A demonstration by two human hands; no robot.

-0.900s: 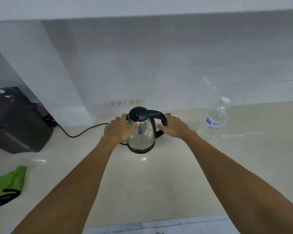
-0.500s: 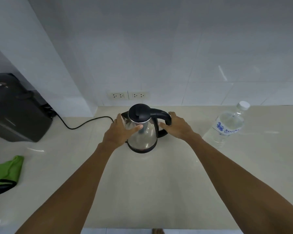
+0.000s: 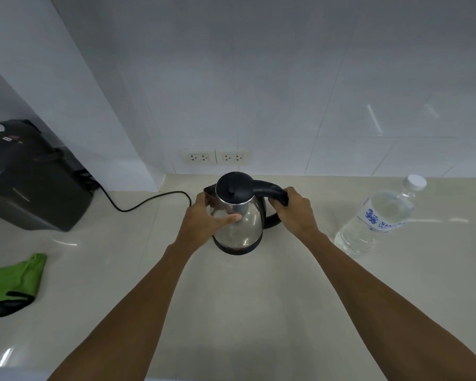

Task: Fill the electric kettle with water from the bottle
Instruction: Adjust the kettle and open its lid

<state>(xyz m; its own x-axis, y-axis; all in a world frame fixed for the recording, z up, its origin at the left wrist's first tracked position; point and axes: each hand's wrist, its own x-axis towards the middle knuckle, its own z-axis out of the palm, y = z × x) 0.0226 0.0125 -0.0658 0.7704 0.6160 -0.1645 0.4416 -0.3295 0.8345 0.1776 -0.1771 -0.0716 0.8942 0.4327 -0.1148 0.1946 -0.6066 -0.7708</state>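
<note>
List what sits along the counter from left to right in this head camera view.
Green cloth → black appliance → left hand → electric kettle → right hand → water bottle.

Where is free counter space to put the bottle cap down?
Bare counter lies between the forearms, nearer than the kettle, and between kettle and green cloth. It is crowded between right hand and bottle.
</note>
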